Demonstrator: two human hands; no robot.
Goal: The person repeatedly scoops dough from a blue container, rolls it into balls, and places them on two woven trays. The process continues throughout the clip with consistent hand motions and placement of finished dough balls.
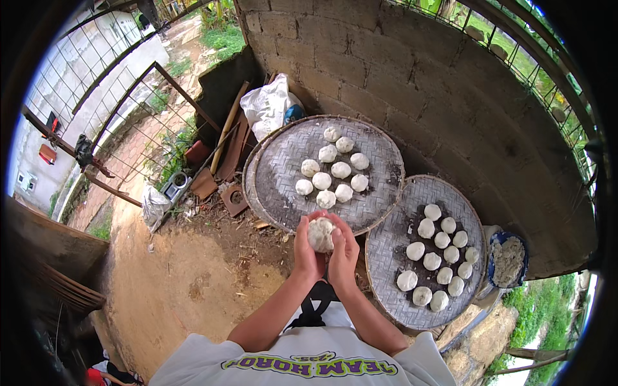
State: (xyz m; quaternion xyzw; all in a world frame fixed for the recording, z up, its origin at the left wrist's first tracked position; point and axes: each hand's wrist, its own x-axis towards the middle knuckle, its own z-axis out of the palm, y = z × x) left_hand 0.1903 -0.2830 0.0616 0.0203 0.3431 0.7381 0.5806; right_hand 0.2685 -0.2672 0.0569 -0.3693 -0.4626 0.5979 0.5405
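The left hand [305,249] and right hand [345,252] meet just below the frame's centre, fingers closed around a whitish ball [320,235], cupping it from both sides. Beyond them I see a round woven tray [277,164] at upper centre, loaded with similar balls; a second woven tray [389,264] right of centre carries more. A blue basin [526,265] of pale material sits at right. A block wall [367,71] stands behind, upper right.

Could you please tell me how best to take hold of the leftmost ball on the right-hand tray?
Probably by its opposite sides, from above and the left: the ball is roughly round, with no other ball on that side.
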